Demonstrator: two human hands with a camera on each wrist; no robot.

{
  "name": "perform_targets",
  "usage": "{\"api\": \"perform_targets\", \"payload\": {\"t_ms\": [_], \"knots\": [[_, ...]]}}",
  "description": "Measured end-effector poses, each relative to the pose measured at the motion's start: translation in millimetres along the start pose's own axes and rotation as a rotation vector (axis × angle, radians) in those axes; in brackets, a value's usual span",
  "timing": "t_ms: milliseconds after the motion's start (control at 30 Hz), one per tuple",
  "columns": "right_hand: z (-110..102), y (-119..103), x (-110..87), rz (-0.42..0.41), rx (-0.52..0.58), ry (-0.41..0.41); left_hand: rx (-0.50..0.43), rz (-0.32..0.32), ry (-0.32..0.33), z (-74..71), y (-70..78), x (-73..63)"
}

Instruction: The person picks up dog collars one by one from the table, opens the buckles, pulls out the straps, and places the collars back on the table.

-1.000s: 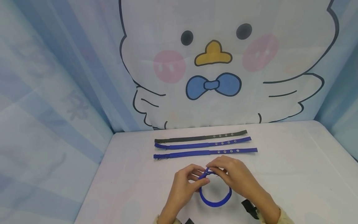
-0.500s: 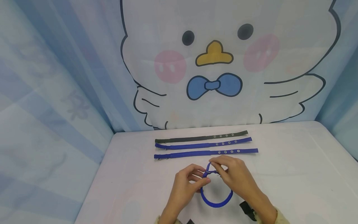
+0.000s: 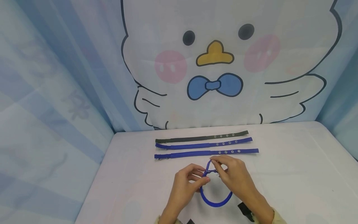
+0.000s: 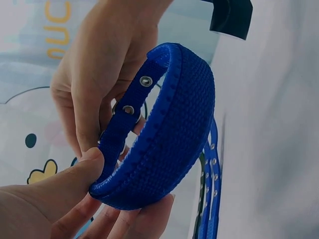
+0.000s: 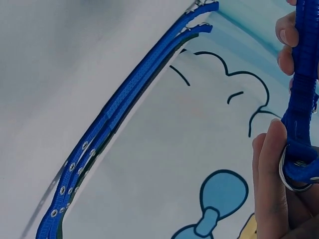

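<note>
A blue collar (image 3: 216, 204), with metal eyelets in its narrow strap, is bent into a ring above the table. In the head view, my left hand (image 3: 185, 189) pinches the ring's left side between thumb and fingers. My right hand (image 3: 236, 174) pinches the narrow strap at the top, where it forms a small raised loop over the buckle. The left wrist view shows the collar's wide woven band (image 4: 174, 129) and two eyelets. A metal ring (image 5: 288, 174) on the collar appears beside fingers in the right wrist view. Fingers partly hide the buckle.
Beyond my hands, two blue collars (image 3: 190, 153) and a dark green one (image 3: 190, 139) lie straight, side by side, near the back of the white table (image 3: 126, 174). A curtain with a cartoon bird (image 3: 213, 59) hangs behind the table.
My right hand has drawn the strap's end up and slightly right, so the loop above the buckle has grown. My left hand has kept its grip almost in place.
</note>
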State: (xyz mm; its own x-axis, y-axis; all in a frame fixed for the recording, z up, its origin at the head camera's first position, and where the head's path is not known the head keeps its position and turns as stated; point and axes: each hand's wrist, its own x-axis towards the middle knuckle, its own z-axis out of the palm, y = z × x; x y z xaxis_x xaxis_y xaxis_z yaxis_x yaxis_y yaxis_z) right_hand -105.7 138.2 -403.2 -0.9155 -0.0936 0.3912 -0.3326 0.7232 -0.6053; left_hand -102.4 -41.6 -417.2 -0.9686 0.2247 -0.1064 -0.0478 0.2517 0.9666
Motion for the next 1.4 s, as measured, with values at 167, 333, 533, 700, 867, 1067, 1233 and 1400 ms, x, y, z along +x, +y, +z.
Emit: {"api": "perform_targets", "payload": {"t_ms": [167,333,533,700,867,1067,1233,1400], "knots": [[1,0,0.5,-0.001,-0.003,0.011,-0.006,0.011,0.0,-0.3,0.9,-0.9],[1,0,0.5,0.009,-0.006,0.013,-0.008,0.012,-0.003,0.2,-0.5,-0.6],[2,0,1.2,0.028,0.006,0.022,-0.003,-0.007,0.005,1.5,-2.1,0.0],[2,1,3.0,0.045,0.023,0.049,-0.041,0.005,-0.018,4.6,-3.6,-1.0],[-1,1,4.1,0.065,0.071,0.014,-0.04,-0.002,-0.019,7.1,-3.8,-0.8],[-6,2,5.2,0.12,0.096,-0.073,-0.009,0.022,-0.001,5.4,-4.2,-0.7],[-9,3,5.5,0.115,0.026,-0.138,0.019,0.054,0.025,3.3,-3.4,-1.5],[-9,3,3.5,0.108,0.003,-0.199,0.065,0.1,0.062,1.2,-1.8,-2.9]]}}
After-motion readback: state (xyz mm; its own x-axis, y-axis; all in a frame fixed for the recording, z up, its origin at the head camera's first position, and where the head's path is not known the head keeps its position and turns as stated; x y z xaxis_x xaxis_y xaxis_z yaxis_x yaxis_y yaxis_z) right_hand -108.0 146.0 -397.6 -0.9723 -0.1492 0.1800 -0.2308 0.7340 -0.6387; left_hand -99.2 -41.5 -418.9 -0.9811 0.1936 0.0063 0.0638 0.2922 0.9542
